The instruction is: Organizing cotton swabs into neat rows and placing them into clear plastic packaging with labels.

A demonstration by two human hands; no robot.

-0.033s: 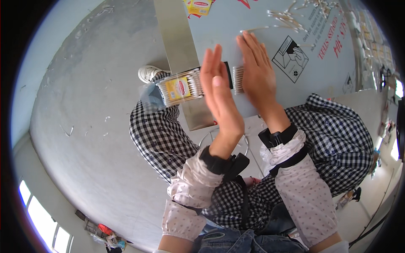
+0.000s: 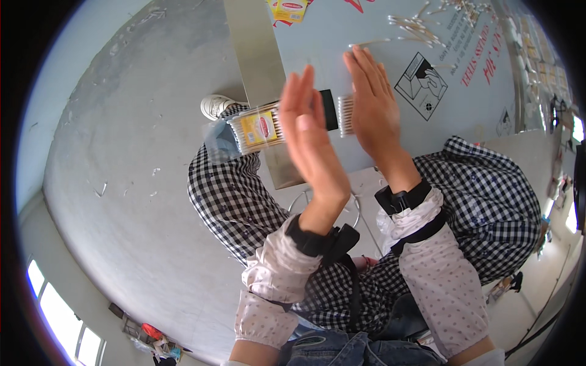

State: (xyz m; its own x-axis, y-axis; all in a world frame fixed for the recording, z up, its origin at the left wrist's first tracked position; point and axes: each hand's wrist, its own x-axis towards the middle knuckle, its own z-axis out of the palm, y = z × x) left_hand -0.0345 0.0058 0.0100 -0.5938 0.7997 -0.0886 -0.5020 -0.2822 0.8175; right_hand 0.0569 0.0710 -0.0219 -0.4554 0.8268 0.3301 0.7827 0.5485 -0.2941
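Fingers [image 2: 296, 91] of the left hand [image 2: 317, 149] are released and extended in the head view, slightly blurred, pointing toward twelve o'clock with the hand on edge and the thumb uppermost. On the right hand [image 2: 376, 119], at one o'clock from the middle of the view, the fingers are likewise loose and straight, lying close together and pointing toward eleven, with the back of the hand turned up. Between the hands lie a dark flat piece [image 2: 329, 110], just beside the left fingers at their three o'clock, and a short row of cotton swabs [image 2: 345, 116] close against the right hand's nine o'clock side; whether skin and swabs touch cannot be told. At nine o'clock from the left hand lies a yellow-labelled clear pack [image 2: 257, 129] full of swabs, partly hidden behind that hand, its far end reaching past the metal strip [image 2: 253, 67] along the edge of the desk [image 2: 317, 46]. One single swab [image 2: 371, 43] lies near the right fingertips, at their one o'clock. Farther toward one o'clock, loose swabs [image 2: 420, 27] are scattered over the desk, and yellow cards [image 2: 288, 10] lie at twelve, near the upper rim of the view.
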